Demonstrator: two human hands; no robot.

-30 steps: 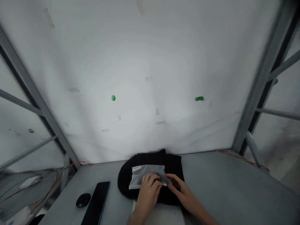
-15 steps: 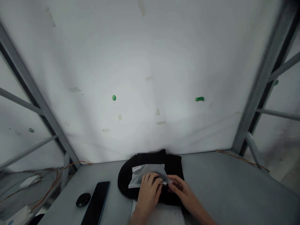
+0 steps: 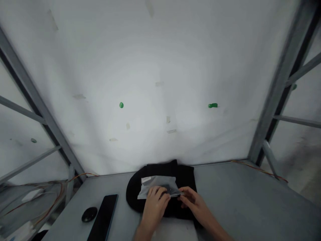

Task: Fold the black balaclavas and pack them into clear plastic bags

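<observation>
A translucent plastic bag (image 3: 150, 182) with a small white label at its upper left lies on black folded fabric (image 3: 134, 195). Something dark shows through its middle. My left hand (image 3: 154, 206) has curled fingers over the bag's lower edge, gripping it near the centre. At the bag's lower right corner, my right hand (image 3: 192, 202) pinches the edge between thumb and fingers. Both hands are close together above the fabric. What sits directly beneath the left fingers is hidden.
To the left lie a black mouse (image 3: 89, 214) and a dark flat slab-like device (image 3: 103, 217) on the grey table (image 3: 240, 201). A pale flat object (image 3: 175, 230) is at the near edge. Behind stands a white wall panel (image 3: 160, 60); orange cables (image 3: 258, 169) run along the back.
My left hand has slid a little left along the bag's lower edge, uncovering more of the dark contents. The right hand stays at the corner.
</observation>
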